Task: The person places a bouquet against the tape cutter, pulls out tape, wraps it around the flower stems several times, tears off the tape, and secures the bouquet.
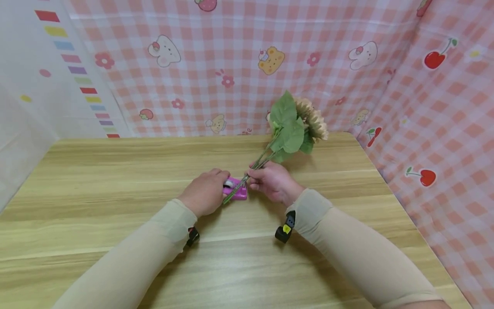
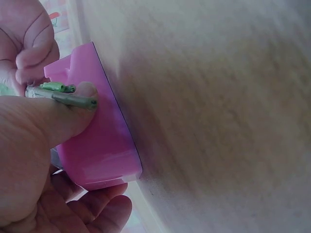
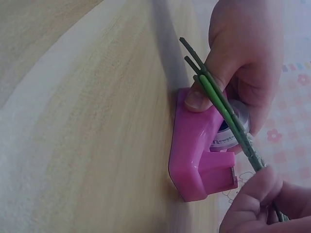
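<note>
A pink tape dispenser sits on the wooden table, gripped around its body by my left hand. In the left wrist view, the thumb lies along one side of the dispenser and fingers curl at its end. A roll of clear tape and the toothed cutting edge show in the right wrist view. My right hand pinches a bundle of green artificial flower stems, slanted over the dispenser. A shiny band like clear tape wraps the stems. Beige blooms and green leaves point away from me.
The light wooden table meets a pink checked cloth at the back and another cloth on the right. White cloth hangs on the left. Each wrist wears a small black camera.
</note>
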Tool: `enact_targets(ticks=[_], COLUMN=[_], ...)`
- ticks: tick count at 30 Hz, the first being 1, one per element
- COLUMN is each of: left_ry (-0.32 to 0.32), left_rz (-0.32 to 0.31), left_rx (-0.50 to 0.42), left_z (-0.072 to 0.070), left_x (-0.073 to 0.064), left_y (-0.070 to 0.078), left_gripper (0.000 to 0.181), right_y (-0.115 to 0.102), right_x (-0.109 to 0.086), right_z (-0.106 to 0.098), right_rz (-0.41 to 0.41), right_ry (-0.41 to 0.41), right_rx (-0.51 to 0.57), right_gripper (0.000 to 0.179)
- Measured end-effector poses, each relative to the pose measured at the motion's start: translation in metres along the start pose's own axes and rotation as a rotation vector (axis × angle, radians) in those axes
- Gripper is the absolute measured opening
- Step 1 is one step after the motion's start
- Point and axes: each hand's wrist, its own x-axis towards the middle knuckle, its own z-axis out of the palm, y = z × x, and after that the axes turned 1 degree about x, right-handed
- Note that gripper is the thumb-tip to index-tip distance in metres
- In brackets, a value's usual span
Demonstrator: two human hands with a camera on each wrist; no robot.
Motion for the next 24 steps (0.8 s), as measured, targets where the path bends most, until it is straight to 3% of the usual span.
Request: enact_targets(ticks=[6,14,24], left_ry=[0.013,0.007,-0.004], left_rz=[0.013,0.014,0.008], left_rx=[0.009,0.005,0.003], left_z=[-0.001,-0.004,-0.003], left_x=[-0.001,-0.003,-0.002], left_y=[0.001,0.002,0.001], left_gripper=[0.055,0.053,0.052], right_y=[-0.001,-0.002,0.002], right_x=[0.001,0.0,0.001], right_z=[0.003,0.009,0.014], right_rz=[-0.01,-0.014,-0.046], right_ry=[-0.018,-0.032,0.035], right_rx=[-0.006,0.01,-0.019], right_gripper=[0.005,0.017,0.026])
